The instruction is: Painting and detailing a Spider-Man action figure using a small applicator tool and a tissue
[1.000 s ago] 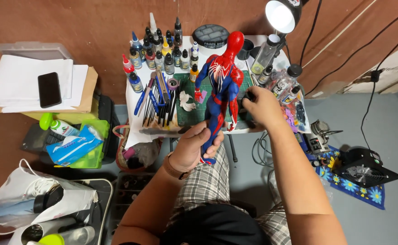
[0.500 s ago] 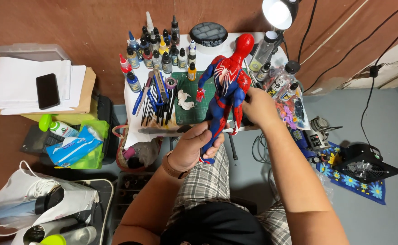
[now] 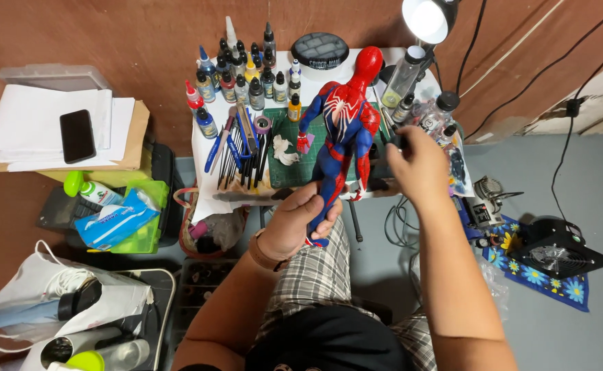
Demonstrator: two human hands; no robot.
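Above the small white bench, a red-and-blue action figure is held upright by its lower legs in the left hand, whose fingers are wrapped tight around the shins. The figure's head is raised towards the lamp, its back and spider emblem turned to the camera.

Half a second ago the right hand was pressed against the figure's side at the arm; now it has been drawn off to the right and is seen just beside the figure, no longer touching it. Its fingers are curled inwards, and something small and dark appears to be nipped at their tips, though what it is cannot be told. The figure has also been tilted slightly more upright and lifted a little. From this it may be judged that a handling of the arm or side has been finished, and that the figure is now carried by the left hand alone.

Beneath the figure a green cutting mat is laid, with rows of paint bottles behind it and brushes and tools to its left. A phone is left on a stack of papers, well apart.
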